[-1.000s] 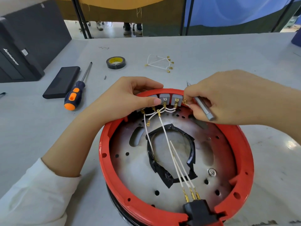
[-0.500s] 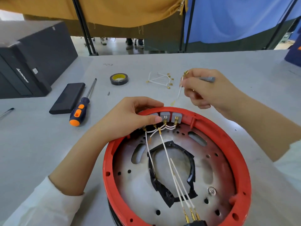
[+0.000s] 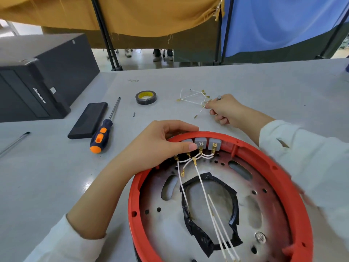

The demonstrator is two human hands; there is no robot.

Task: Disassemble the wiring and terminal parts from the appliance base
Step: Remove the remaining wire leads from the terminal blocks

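The right hand, which a second ago worked at the terminal blocks, now sets a freed wire among the loose wires on the bench, its grip pinching wire and tool. The left hand curls over the red base; several wires remain attached.

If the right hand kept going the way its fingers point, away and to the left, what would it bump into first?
The right hand would most likely meet the pile of loose white wires on the table, which its fingertips already touch. Beyond that lies the tape roll, though depth is hard to judge.
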